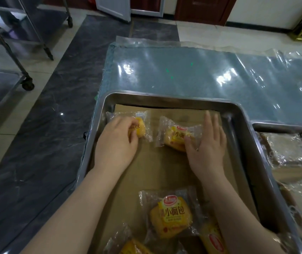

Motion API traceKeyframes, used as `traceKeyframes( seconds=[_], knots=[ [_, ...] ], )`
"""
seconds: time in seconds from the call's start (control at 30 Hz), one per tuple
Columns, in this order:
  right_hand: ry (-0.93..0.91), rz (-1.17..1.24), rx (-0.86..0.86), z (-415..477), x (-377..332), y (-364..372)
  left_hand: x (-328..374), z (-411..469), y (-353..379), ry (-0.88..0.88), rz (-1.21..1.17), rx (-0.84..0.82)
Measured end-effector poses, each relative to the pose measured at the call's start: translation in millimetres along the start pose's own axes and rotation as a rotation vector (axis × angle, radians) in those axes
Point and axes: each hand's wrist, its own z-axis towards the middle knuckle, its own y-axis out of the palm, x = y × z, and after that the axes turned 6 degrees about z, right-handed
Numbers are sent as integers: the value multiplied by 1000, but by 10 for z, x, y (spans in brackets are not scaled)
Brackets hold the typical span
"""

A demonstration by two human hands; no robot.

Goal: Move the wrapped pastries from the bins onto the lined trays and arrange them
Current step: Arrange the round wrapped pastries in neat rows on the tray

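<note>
We see a blue-grey tabletop under a clear glossy plastic sheet (192, 70). On its near-left part sits a large rectangular stainless steel tray (164, 97), lined with flat brown paper (155, 171). A second steel tray (274, 125) sits just beside it on the right, holding pale plastic-wrapped slabs.

Left hand (117, 142): fingers curled round the far-left wrapped pastry (141, 128), gripping it near the tray's far-left corner. Right hand (207, 149): fingers straight and spread, thumb resting on the far-middle wrapped pastry (174, 136), palm against its right side, no grip.

Each pastry is a small golden-yellow bun in a clear crinkled wrapper with a yellow label, a red logo and red characters. A third wrapped pastry (171, 217) lies on the liner at the near end, between the forearms, label up. Two more are cut off by the bottom edge.
</note>
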Motion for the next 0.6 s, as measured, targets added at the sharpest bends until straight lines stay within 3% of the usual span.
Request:
traceKeyframes(
  seconds=[0.13,0.33,0.6],
  knots=[
    [-247,-165,-62,-95,-96,96,146,-159,62,115,153,-75],
    [-259,-396,-347,-13,-87,317,63,-161,201,143,347,-250],
    [-308,-325,-372,336,-177,419,-91,7,347,151,372,-303]
  ],
)
